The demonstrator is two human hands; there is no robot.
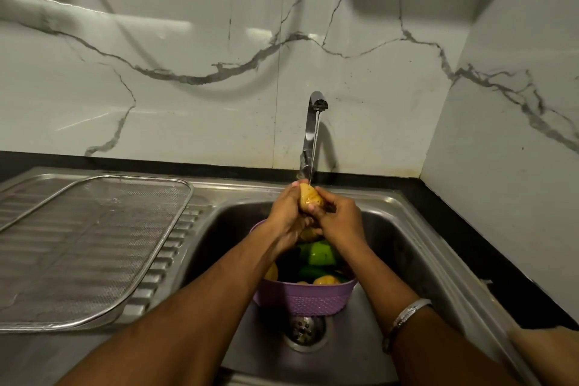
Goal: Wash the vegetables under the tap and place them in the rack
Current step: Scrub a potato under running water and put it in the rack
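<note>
A yellow-brown potato (309, 197) sits under a thin stream of water from the steel tap (314, 122). My left hand (286, 213) grips it from the left and my right hand (336, 218) grips it from the right. Both hands are above a purple basket (305, 299) standing in the sink (398, 247). The basket holds green peppers (316, 254), more potatoes (326, 280) and something dark. A flat wire-mesh rack (87, 247) lies on the ribbed draining board to the left, with nothing in it.
The sink's drain (305, 330) lies just in front of the basket. A marble-patterned wall stands behind and to the right. A black counter edge (488, 247) runs along the sink's right side.
</note>
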